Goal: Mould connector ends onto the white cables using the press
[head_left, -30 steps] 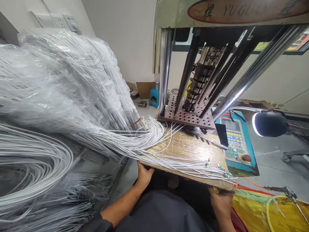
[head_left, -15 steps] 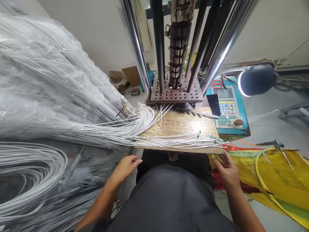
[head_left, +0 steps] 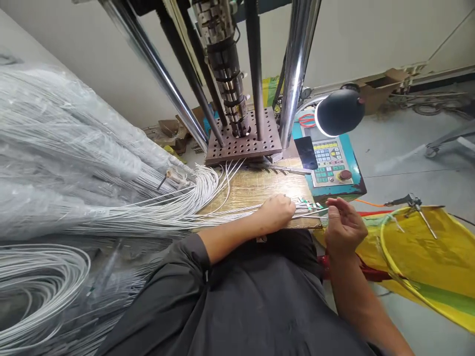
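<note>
White cables (head_left: 237, 213) run in a bundle along the front of a board (head_left: 256, 185) wrapped in shiny film, and several have small green tips (head_left: 306, 203). My left hand (head_left: 278, 211) reaches across the board with its fingers curled over the cables near their tagged ends. Just past the board's right edge, my right hand (head_left: 346, 226) is closed, thumb against fingers, at the end of one cable. That cable stretches between the two hands. Under my left palm, the cables are hidden.
Behind the board stands a press with a perforated metal plate (head_left: 243, 143) and steel columns. To its right are a teal control panel (head_left: 339, 163) and a black lamp (head_left: 341, 112). Plastic-wrapped cable bundles (head_left: 74, 143) fill the left; a yellow bag (head_left: 426, 252) hangs at right.
My left hand has moved up and right from beside the board onto the cables. My right hand has risen from the board's corner and closed on a cable end. The view has shifted right.
</note>
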### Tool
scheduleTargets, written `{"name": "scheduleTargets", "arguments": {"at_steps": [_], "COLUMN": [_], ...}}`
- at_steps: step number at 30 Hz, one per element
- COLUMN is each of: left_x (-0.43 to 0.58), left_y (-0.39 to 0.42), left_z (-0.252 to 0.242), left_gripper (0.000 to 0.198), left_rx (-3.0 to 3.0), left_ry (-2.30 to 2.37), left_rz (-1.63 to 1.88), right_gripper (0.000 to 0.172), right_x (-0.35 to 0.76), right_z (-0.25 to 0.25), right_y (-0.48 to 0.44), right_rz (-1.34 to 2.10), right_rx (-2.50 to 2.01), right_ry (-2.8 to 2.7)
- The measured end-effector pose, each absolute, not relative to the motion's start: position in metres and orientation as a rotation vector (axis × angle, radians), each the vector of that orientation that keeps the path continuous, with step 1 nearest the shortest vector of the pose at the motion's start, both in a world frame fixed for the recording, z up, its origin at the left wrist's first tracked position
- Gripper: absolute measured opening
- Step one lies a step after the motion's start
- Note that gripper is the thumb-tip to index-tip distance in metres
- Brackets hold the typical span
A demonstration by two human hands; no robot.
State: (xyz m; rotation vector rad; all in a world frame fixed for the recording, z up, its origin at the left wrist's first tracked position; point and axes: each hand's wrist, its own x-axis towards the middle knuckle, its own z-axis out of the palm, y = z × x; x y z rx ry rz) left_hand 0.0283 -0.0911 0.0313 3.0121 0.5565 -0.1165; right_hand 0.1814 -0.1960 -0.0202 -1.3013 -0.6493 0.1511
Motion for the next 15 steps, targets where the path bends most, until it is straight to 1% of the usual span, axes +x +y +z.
{"name": "scheduleTargets", "arguments": {"at_steps": [3, 9, 12, 15], "left_x": [0.027, 0.019, 0.014, 0.008], "left_y": [-0.09, -0.084, -0.083, -0.086], "left_z": [0.031, 0.028, 0.034, 0.043], "left_gripper": [0.019, 0.026, 0.022, 0.017], "left_rx": [2.98, 2.594, 2.414, 2.374], "left_ry": [0.568, 0.665, 0.695, 0.739], "left_rz": [-0.07, 0.27, 0.406, 0.48], "right_gripper": [0.03, 0.035, 0.038, 0.04], "right_x": [0.176, 0.179, 0.182, 0.185], "right_z": [-0.024, -0.03, -0.029, -0.028], "right_y": [-0.187, -0.181, -0.185, -0.189], "right_rz": [0.2, 0.253, 0.225, 0.231], "right_rx": [-1.221, -1.246, -1.319, -1.314], "right_ry": [-0.593, -0.613, -0.705, -0.794]}}
